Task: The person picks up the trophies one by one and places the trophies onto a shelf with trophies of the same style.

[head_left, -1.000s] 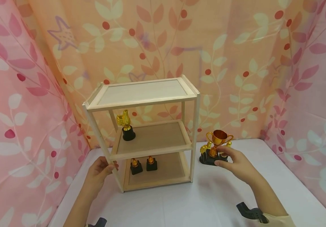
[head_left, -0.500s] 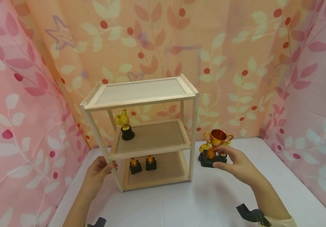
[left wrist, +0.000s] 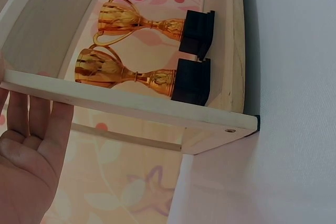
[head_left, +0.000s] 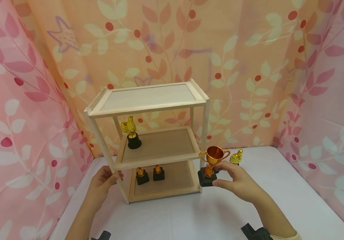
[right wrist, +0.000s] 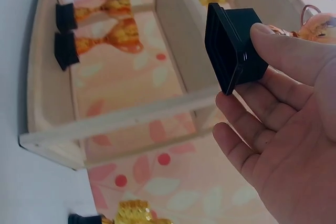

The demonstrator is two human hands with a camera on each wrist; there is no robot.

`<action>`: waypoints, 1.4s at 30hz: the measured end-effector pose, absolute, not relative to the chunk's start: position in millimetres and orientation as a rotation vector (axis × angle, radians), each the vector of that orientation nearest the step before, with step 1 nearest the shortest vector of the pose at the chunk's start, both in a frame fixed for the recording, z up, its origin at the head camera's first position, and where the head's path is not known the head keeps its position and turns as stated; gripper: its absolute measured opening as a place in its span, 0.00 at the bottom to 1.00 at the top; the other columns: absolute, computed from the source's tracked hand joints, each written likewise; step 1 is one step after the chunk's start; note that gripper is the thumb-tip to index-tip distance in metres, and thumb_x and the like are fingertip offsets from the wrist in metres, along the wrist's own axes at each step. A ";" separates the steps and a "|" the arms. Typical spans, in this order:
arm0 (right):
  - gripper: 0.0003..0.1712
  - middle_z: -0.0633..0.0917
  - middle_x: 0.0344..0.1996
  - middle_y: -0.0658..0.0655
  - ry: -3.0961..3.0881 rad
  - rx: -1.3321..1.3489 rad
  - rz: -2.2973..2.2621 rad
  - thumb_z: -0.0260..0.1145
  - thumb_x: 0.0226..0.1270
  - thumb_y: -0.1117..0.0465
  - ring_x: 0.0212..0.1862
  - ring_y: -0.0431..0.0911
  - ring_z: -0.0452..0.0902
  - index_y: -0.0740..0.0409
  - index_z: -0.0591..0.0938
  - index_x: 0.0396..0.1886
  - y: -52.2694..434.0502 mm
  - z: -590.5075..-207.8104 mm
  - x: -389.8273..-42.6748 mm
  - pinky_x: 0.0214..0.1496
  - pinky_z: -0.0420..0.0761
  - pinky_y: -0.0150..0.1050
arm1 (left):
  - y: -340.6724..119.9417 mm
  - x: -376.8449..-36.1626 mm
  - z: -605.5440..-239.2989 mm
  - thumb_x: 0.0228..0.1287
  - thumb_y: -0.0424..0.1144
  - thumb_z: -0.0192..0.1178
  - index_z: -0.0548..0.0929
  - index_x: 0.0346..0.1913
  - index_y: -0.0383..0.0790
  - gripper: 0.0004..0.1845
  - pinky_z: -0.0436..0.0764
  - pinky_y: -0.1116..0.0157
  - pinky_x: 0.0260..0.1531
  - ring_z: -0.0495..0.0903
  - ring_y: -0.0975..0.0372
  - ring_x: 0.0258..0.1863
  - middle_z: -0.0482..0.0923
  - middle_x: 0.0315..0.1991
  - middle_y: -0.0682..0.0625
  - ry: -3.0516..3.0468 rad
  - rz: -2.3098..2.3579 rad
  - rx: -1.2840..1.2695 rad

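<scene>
Head view has my right hand (head_left: pixel 234 181) holding a small orange-gold cup trophy on a black square base (head_left: pixel 210 166), lifted off the white table (head_left: pixel 219 213) just in front of the right front post of the pale wooden three-tier shelf rack (head_left: pixel 151 110). My thumb and fingers are curled round the black base; the right wrist view shows the base (right wrist: pixel 233 45) pinched between my thumb on top and my fingers (right wrist: pixel 252 129) beneath, with the cup pointing away from the camera. Behind that hand, a gold thumbs-up trophy (head_left: pixel 236 156) stands on the table, close to the held cup but apart from it.

My left hand (head_left: pixel 103 181) is at the rack's left front post, low down, fingers wrapped round the wood. From the left wrist view the fingers (left wrist: pixel 37 129) lie fairly straight against the post, so I can't say how firmly they grip.

On the bottom tier two more little cup trophies with black bases (head_left: pixel 150 175) stand side by side towards the left. On the middle tier another gold thumbs-up trophy on a round black base (head_left: pixel 132 133) stands at the back left corner. Pink and peach leaf-print fabric (head_left: pixel 249 66) hangs behind and to both sides of the table.
</scene>
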State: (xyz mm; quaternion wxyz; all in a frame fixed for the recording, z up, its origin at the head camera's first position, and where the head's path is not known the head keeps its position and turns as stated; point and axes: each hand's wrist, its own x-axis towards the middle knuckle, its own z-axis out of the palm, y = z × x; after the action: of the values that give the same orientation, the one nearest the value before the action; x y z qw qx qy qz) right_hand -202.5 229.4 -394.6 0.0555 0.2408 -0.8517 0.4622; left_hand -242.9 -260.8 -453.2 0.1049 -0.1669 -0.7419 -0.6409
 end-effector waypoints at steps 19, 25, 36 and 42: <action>0.28 0.82 0.63 0.47 -2.635 0.883 1.473 0.73 0.67 0.49 0.69 0.56 0.74 0.47 0.79 0.65 179.3 -423.8 -203.7 0.70 0.66 0.69 | -263.0 -240.4 -451.7 0.75 0.27 0.57 0.70 0.55 0.25 0.13 0.85 0.67 0.47 0.86 0.57 0.46 0.84 0.44 0.48 -2.188 -1.867 -0.484; 0.28 0.82 0.63 0.49 -2.684 0.816 1.453 0.72 0.68 0.48 0.69 0.56 0.74 0.50 0.79 0.64 168.9 -439.2 -204.3 0.70 0.68 0.68 | -260.7 -244.0 -453.5 0.74 0.25 0.57 0.70 0.52 0.24 0.11 0.86 0.65 0.47 0.86 0.60 0.45 0.84 0.43 0.47 -2.128 -1.925 -0.524; 0.30 0.81 0.65 0.58 -2.686 0.777 1.467 0.71 0.69 0.51 0.68 0.59 0.74 0.57 0.77 0.67 146.1 -473.3 -209.0 0.68 0.71 0.66 | -258.0 -242.8 -454.1 0.74 0.27 0.58 0.70 0.51 0.26 0.10 0.85 0.67 0.49 0.85 0.61 0.45 0.84 0.43 0.44 -2.152 -1.907 -0.501; 0.30 0.81 0.65 0.58 -2.652 0.737 1.454 0.69 0.70 0.55 0.66 0.58 0.76 0.58 0.75 0.69 132.2 -483.6 -213.8 0.67 0.73 0.63 | -260.2 -244.2 -454.6 0.74 0.27 0.57 0.71 0.50 0.27 0.08 0.85 0.69 0.49 0.86 0.63 0.45 0.85 0.43 0.47 -2.110 -1.930 -0.556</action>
State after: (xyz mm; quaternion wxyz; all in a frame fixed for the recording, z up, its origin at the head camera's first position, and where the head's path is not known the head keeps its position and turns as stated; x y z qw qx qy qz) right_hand -213.8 132.2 -483.6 0.0143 0.2366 -0.8519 0.4671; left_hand -244.2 -260.2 -454.6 0.1139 -0.1895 -0.7195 -0.6583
